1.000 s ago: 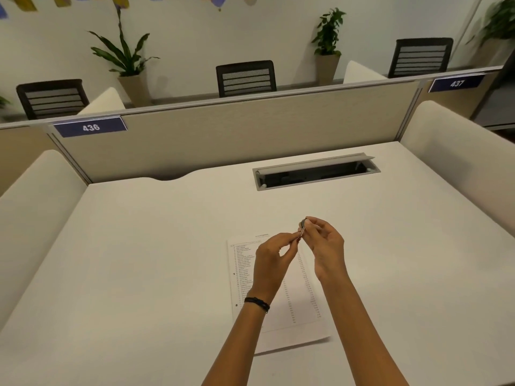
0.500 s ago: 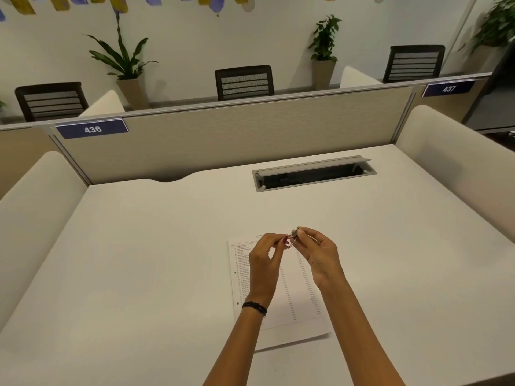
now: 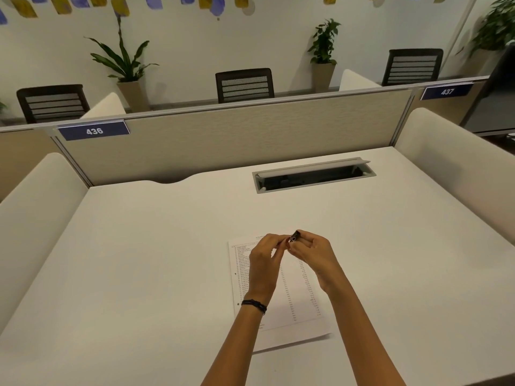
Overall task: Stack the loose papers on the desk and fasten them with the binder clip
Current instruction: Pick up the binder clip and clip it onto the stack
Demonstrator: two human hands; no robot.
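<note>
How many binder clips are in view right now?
1: the binder clip is pinched between the left hand and right hand, above the papers. Others may be hidden.

Binder clip (image 3: 294,236) — mostly hidden by fingers (image 3: 302,240).

Soft, even indoor light with a warm tint; no glare. The desk (image 3: 139,260) is evenly lit, with only faint shadow under the papers (image 3: 303,316) at their lower edge. Wide-angle bending curves the divider (image 3: 237,135) and frame edges. The plant (image 3: 496,26) at upper right is blurred; the centre is fairly sharp.
</note>
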